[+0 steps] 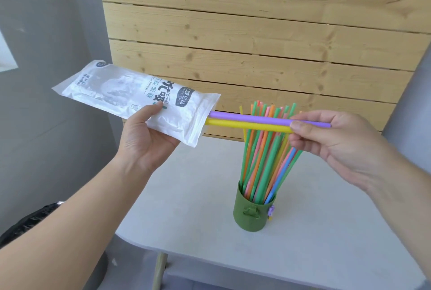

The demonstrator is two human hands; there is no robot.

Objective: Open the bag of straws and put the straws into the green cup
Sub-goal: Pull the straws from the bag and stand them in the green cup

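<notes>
Item 1. Straw bag [130, 101]: white plastic, printed, held in the air level with the table's far edge and out past its left edge. Its open end faces right. The left hand [144, 136] grips it, thumb on the printed face and fingers curled underneath.

Item 2. Purple straw [249, 118] and yellow straw [245, 126]: wide, lying level side by side, left ends inside the bag mouth. The right hand [338, 145] pinches their right ends between thumb and fingers.

Item 3. Green cup [253, 215]: upright on the white table [198, 196], about midway between the far and near edges. It holds a fanned bundle of thin straws [263, 150] in green, orange, pink, yellow and blue. The two wide straws cross in front of their tops.

Item 4. Wooden slat panel [256, 33]: stands behind the table's far edge.

Item 5. Black object [30, 222]: low at left, off the table; what it is cannot be told.
</notes>
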